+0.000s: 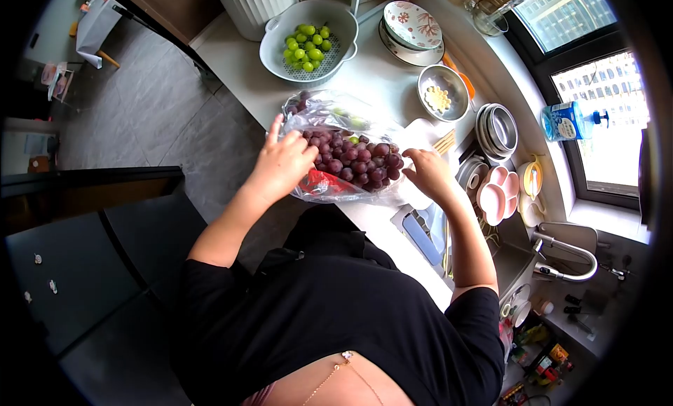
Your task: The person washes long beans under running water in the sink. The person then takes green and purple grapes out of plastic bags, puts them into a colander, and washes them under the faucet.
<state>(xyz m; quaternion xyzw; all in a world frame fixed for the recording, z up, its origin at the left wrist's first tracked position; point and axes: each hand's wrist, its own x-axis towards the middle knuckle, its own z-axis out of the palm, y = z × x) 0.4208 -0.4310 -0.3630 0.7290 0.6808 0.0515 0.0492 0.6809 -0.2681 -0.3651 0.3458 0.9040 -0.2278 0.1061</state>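
Dark red grapes (357, 162) lie in an open clear plastic bag (329, 103) at the counter's front edge, with a red patch on the bag's near side. My left hand (282, 161) is at the bag's left side, its fingers bent on the plastic and one finger stretched out. At the right side of the grapes, my right hand (429, 172) has its thumb and fingers close together at the bag's edge. Green grapes (307, 47) sit in a grey colander (275, 54) beyond the bag.
Behind the grapes stand stacked patterned bowls (413, 25) and a metal bowl (444, 92) with pale yellow pieces. Metal bowls (500, 129), a pink dish (498, 194) and a sink with a faucet (582, 260) are to the right. A blue bottle (566, 121) is by the window.
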